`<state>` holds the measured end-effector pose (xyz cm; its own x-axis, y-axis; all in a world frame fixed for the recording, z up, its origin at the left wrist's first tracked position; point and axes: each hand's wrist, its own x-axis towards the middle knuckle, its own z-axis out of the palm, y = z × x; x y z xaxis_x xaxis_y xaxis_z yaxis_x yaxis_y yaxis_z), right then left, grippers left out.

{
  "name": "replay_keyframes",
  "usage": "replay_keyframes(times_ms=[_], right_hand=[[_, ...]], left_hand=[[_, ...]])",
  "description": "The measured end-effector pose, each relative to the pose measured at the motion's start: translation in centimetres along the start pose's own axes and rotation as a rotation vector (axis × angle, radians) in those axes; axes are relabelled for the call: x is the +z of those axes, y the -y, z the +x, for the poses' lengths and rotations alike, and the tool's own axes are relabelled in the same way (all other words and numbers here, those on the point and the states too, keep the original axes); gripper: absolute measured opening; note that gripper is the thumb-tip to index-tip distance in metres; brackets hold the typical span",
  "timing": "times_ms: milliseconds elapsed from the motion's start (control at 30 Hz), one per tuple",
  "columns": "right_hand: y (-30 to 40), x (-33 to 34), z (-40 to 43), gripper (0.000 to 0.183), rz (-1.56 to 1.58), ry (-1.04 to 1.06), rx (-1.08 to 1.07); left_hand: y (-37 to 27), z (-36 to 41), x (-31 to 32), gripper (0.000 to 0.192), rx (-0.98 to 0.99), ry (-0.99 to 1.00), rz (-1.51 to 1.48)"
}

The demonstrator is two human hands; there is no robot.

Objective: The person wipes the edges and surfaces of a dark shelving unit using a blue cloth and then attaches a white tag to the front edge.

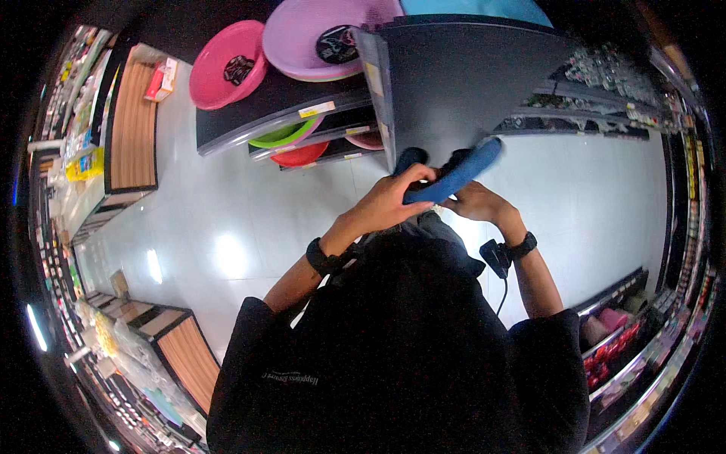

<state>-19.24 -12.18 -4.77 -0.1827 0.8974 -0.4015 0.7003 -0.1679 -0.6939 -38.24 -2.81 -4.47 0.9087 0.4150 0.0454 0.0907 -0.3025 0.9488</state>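
Observation:
A long blue item (456, 173) with a rounded end, which looks like a slipper's sole, slants up to the right and is slightly blurred. Around its lower end closes my left hand (385, 198), thumb above and fingers at its lower edge. A darker rounded part (411, 159) shows just above that hand; whether it belongs to the same item, I cannot tell. My right hand (479, 201) is bent in at the item's right underside. Its fingertips are partly hidden, so its grip is unclear. Both wrists wear black bands.
Ahead, a black shelf unit (454, 74) holds a pink basin (227, 65) and a lilac basin (300, 40), with green and red ones lower. Wood-panelled display stands (133, 125) are at left. Stocked shelves (618, 363) line the right. Pale tiled floor (283, 215) lies between.

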Motion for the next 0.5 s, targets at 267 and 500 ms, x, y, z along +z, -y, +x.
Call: replay_keyframes(times_ms=[267, 500], right_hand=[[-4.9, 2.5, -4.3, 0.038, 0.431, -0.255, -0.001], [-7.4, 2.5, -6.1, 0.034, 0.618, -0.070, 0.225]], left_hand=[[0.8, 2.8, 2.2, 0.032, -0.309, 0.168, -0.015], [1.2, 4.9, 3.0, 0.029, -0.155, 0.405, 0.078]])
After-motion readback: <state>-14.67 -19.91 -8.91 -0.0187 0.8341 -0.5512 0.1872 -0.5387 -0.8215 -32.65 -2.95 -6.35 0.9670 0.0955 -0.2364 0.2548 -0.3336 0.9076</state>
